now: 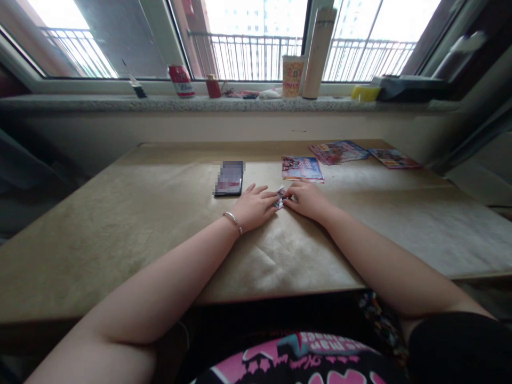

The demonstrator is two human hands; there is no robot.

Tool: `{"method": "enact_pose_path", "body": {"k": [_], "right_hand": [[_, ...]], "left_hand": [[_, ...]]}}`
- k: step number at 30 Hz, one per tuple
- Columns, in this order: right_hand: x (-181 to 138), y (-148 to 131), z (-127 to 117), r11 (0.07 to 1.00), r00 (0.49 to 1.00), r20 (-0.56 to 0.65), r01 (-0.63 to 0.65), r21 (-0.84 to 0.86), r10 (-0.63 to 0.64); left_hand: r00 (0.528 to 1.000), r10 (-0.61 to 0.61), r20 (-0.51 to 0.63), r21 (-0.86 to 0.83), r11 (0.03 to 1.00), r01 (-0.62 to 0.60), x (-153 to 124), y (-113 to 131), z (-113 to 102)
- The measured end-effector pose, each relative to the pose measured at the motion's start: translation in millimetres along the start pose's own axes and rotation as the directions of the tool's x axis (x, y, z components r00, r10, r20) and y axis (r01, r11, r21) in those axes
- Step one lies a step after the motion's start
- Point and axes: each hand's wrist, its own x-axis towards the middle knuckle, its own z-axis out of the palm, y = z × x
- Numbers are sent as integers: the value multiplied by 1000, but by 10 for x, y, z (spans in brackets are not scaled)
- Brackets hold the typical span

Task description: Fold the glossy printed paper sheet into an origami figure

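Observation:
A small piece of folded, printed paper (280, 199) lies on the table between my hands, partly covered by my fingers. My left hand (256, 207), with a silver bangle at its wrist, rests flat with fingers stretched out, its fingertips touching the paper's left side. From the right, my right hand (306, 198) has its fingers bent and pinched on the paper's edge. Just beyond the paper is a flat, colourful printed sheet or stack (302, 168). A phone (229, 178) lies beyond my left hand.
More printed sheets (339, 152) and another printed item (394, 158) lie at the table's (120, 213) far right. On the windowsill stand a red can (181, 81), a small red container (213, 86), a patterned cup (292, 77), a tall bottle (319, 53) and a yellow object (365, 94).

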Motion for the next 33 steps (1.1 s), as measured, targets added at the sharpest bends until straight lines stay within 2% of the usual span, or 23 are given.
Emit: {"method": "enact_pose_path", "body": {"k": [4,10,17,20,24,27,33], "right_hand": [[-2,11,-6,1000,999,-34,-19,-16,19],[9,29,-17,995,998,2,-58,-77,59],[-11,22,-111,982,999,2,-41,-184,42],[-13,34,-79,992,998,-46,24,-127,-30],[9,72,25,989,990,-43,136,56,-133],[24,89,85,979,989,-39,150,140,-145],[30,37,103,990,991,-9,132,46,-131]], "left_hand": [[999,29,36,6,1000,-29,5,-1,25],[991,127,31,8,992,-128,-17,-14,-37],[990,125,67,43,991,-128,-36,4,-87],[992,102,74,33,994,-104,-30,26,-101],[993,86,76,19,996,-88,-23,34,-100],[993,87,77,18,996,-88,-20,28,-97],[994,71,82,-44,997,-68,-15,-5,-76]]}}
